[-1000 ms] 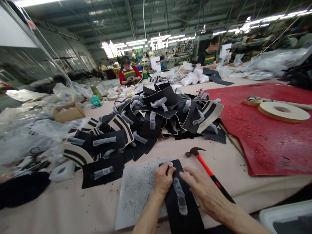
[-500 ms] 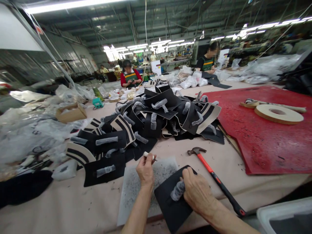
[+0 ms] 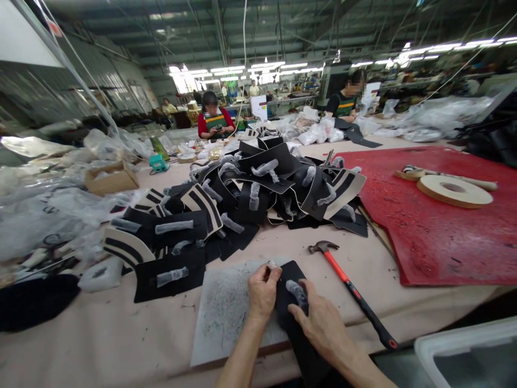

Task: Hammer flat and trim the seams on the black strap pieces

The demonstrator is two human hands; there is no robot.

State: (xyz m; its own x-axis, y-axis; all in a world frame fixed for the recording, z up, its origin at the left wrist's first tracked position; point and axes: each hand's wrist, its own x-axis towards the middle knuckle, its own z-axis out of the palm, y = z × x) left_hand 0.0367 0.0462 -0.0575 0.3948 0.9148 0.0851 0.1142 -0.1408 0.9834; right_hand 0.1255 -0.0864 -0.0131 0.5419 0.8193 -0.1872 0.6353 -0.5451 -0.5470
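At the lower centre of the frame, the left hand (image 3: 262, 293) pinches a small white tool (image 3: 271, 264) in its grip; the right hand (image 3: 319, 323), grip open and flat, presses the black piece (image 3: 287, 272) on the grey pad (image 3: 226, 307).

1. I have the left hand (image 3: 263, 291) curled in a fist, thumb and forefinger pinched at its top, forearm coming up from below.
2. The right hand (image 3: 319, 323) lies palm down just beside it, fingers stretched forward, forearm angling in from the right.
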